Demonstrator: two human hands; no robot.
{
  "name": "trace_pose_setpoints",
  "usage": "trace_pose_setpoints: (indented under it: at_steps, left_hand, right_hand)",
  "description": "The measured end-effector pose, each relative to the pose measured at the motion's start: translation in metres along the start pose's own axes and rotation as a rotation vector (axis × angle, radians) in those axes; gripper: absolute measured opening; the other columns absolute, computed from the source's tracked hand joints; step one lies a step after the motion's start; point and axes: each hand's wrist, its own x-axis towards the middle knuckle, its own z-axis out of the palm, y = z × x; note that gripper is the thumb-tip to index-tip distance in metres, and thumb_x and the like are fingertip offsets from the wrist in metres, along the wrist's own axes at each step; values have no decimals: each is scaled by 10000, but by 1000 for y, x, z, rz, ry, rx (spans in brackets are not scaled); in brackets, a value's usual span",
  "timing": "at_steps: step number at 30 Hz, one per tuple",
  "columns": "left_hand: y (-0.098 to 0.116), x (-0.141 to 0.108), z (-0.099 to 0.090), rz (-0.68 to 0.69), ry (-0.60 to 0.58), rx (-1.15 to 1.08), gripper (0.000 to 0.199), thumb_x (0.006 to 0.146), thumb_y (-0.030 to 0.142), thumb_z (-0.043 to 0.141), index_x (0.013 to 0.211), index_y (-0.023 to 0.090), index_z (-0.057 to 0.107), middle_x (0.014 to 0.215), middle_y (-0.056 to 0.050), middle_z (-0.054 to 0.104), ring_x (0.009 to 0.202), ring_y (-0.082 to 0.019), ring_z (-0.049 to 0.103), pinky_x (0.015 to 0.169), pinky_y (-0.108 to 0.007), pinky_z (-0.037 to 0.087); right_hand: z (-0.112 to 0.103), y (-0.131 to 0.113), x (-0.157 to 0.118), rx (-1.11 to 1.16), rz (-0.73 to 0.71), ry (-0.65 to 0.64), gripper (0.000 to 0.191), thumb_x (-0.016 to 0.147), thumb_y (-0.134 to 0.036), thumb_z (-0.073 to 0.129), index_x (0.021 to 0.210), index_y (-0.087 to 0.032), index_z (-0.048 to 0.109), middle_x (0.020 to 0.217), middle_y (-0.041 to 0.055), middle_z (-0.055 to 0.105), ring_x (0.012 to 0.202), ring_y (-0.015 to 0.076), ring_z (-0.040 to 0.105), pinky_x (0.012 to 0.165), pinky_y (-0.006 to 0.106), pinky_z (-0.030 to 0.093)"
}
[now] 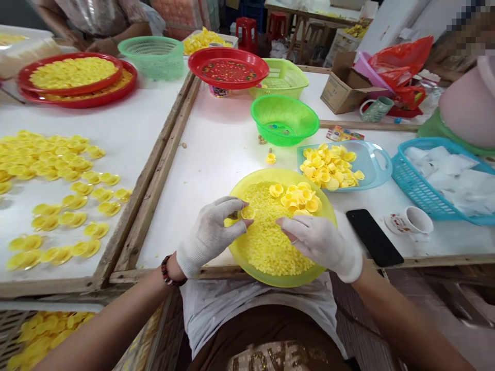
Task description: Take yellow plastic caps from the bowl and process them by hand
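Note:
My left hand [212, 226], in a white glove with bare fingertips, pinches a small round yellow plastic piece [248, 212] between thumb and finger. The piece is held over the left side of a yellow bowl [235, 252]. Many small pale yellow beads [270, 242] fill the bowl. A heap of cupped yellow pieces [303, 198] lies on the beads at the far right. Also gloved, my right hand [320, 239] is over the beads with its fingers drawn together; whatever is between its fingertips cannot be made out.
A blue tray [373, 159] of yellow pieces, a phone [374, 237], a mug [410, 221] and a blue basket [421, 183] stand to the right. Behind are a green basin [285, 121] and a red tray [228, 67]. Across the left table sits another person [96, 23].

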Motion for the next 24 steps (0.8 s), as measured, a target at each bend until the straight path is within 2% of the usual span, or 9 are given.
trace_pose_setpoints:
  at_steps: [4,7,11,12,14,15,18,21,24]
  left_hand:
    - [-5,-10,-22,-140,8,-127,255,856,354,739,1001,145,731,1037,-94,713,876,-170,664,786,-287,548]
    - [-25,-19,-58,-270,124,-173,330,869,396,710,1070,134,716,980,-79,738,858,-169,670,762,-274,545]
    - [-75,-51,-151,-548,506,205,325,835,368,714,1065,141,734,989,-51,749,881,-167,667,791,-252,522]
    - [-89,-64,-179,-650,560,370,319,823,376,722,1052,157,744,971,-24,747,878,-157,657,798,-239,509]
    - [-120,-92,-231,-799,639,488,369,823,344,723,1117,121,729,973,-25,735,896,-166,631,833,-250,486]
    - [-136,-106,-252,-960,642,593,395,828,373,719,1150,143,715,957,20,725,887,-142,609,835,-226,474]
    - [-173,-147,-293,-1189,587,668,425,799,327,760,1139,80,694,893,11,703,920,-163,581,865,-254,454]
    - [-194,-174,-305,-1313,449,690,370,779,325,789,1032,71,697,908,-31,703,976,-198,594,894,-301,456]
    - [-201,-184,-306,-1375,289,705,319,850,381,723,1000,102,694,1047,-90,709,1015,-221,625,911,-355,479]
  right_hand:
    - [-1,3,-10,96,1,21,298,998,-163,461,1232,-136,642,951,70,753,813,188,715,695,295,563]
    - [9,9,-10,117,-41,81,247,996,-190,489,1183,-164,649,1024,74,771,845,182,741,719,264,586]
    - [20,13,-6,121,-94,147,235,985,-179,465,1130,-188,650,972,52,784,803,166,753,727,223,603]
    - [21,13,-6,121,-93,158,232,983,-176,461,1125,-189,644,960,49,785,795,163,755,735,217,606]
    - [22,12,-4,114,-78,176,204,986,-185,468,1107,-193,631,934,45,784,779,159,757,736,209,608]
    - [23,11,-3,107,-73,179,190,991,-194,470,1099,-194,627,924,44,783,772,158,758,731,205,609]
    - [25,8,0,87,-79,177,182,1009,-222,462,1090,-191,622,904,41,782,751,155,761,721,204,611]
    - [26,7,1,93,-81,169,185,1013,-235,466,1100,-189,622,908,41,784,752,153,763,730,203,613]
    - [27,9,0,110,-56,164,176,1001,-224,484,1104,-199,624,941,38,785,780,155,765,756,205,615]
